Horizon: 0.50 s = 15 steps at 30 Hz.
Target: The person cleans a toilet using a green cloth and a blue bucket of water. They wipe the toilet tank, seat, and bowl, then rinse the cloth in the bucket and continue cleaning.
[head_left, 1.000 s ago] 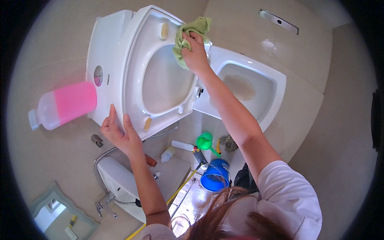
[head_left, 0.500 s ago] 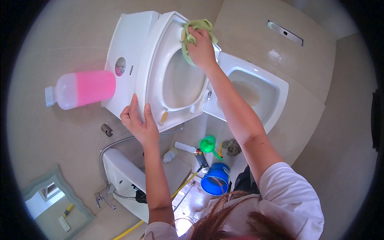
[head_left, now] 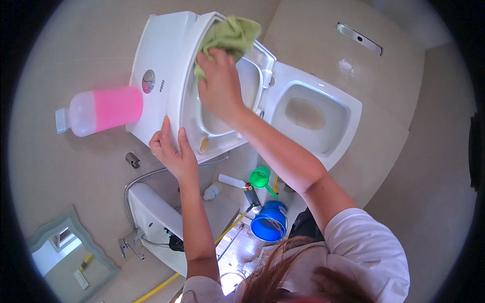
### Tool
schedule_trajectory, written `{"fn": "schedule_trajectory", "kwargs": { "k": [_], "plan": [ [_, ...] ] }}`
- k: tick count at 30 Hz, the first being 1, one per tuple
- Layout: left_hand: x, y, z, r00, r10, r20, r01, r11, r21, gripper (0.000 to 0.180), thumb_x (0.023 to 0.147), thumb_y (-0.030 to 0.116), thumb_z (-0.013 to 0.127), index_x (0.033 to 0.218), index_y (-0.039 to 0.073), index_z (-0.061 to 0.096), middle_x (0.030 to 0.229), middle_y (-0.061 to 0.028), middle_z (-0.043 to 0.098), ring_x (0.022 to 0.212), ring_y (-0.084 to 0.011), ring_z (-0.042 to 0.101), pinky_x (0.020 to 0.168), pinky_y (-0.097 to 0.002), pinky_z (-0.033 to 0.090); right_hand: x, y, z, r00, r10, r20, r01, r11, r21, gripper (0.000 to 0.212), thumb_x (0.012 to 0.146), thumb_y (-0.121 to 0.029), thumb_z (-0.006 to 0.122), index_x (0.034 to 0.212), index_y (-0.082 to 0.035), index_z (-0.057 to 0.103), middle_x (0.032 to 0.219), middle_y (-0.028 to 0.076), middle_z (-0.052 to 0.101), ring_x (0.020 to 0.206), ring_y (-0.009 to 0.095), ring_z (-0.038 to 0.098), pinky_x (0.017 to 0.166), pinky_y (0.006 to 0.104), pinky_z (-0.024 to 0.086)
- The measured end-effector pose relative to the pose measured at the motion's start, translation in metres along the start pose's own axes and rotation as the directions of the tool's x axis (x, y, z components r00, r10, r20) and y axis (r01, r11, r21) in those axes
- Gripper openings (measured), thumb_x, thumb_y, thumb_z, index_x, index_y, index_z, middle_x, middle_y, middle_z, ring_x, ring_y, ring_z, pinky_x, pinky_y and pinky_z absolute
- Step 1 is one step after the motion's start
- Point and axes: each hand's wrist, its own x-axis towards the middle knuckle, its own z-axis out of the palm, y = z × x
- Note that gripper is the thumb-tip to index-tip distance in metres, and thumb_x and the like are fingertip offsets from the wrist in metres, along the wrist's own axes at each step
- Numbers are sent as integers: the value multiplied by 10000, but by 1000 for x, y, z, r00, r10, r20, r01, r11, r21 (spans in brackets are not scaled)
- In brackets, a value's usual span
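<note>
My right hand point(head_left: 220, 87) is closed on a green cloth point(head_left: 233, 36), pressing it to the upper left part of the raised toilet seat point(head_left: 194, 108). Bunched folds of the cloth hang past the fingers. My left hand point(head_left: 174, 154) grips the near edge of the raised toilet lid point(head_left: 177, 101), thumb on the front side and fingers behind it, beside the tank. Lid and seat lean back against the white toilet tank point(head_left: 164, 45). To the right the toilet bowl point(head_left: 348, 121) lies open, with brownish water at its bottom.
A bottle of pink liquid point(head_left: 118, 108) stands on the tank's left end. Below are a sink point(head_left: 151, 202) with a tap and hose, a green dipper point(head_left: 259, 177), a blue bucket point(head_left: 268, 224), a white bottle point(head_left: 212, 191) and a yellow pole point(head_left: 159, 289). A mirror point(head_left: 76, 252) hangs lower left.
My right hand has moved left and down across the raised seat with the cloth, which now spreads out more. The left hand keeps its place on the lid's edge.
</note>
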Motion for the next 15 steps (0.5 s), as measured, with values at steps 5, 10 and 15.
{"fn": "schedule_trajectory", "kwargs": {
  "k": [5,10,15],
  "plan": [
    [3,5,-1,1000,-7,-18,6,999,-43,387,789,204,579,1146,71,515,928,-108,399,905,-247,382,807,-340,316,3,25,-14,994,-83,74,90,991,-100,479,637,20,525,1112,-48,525,1133,180,431,1066,352,381,904,387,350],
    [6,7,3,999,19,-48,-19,1000,-2,381,794,211,573,1144,72,517,939,-107,418,900,-237,385,803,-331,323,-5,22,-7,998,-36,46,42,991,-127,495,618,21,536,1107,-56,530,1122,163,441,1029,333,405,890,375,366],
    [4,1,-1,999,5,-35,-8,997,-72,351,812,216,550,1136,80,528,939,-99,462,891,-227,396,803,-325,331,-62,-3,-10,938,-174,301,173,984,29,474,600,13,550,1067,-63,552,1091,138,461,983,322,427,847,378,385]
  ]
}}
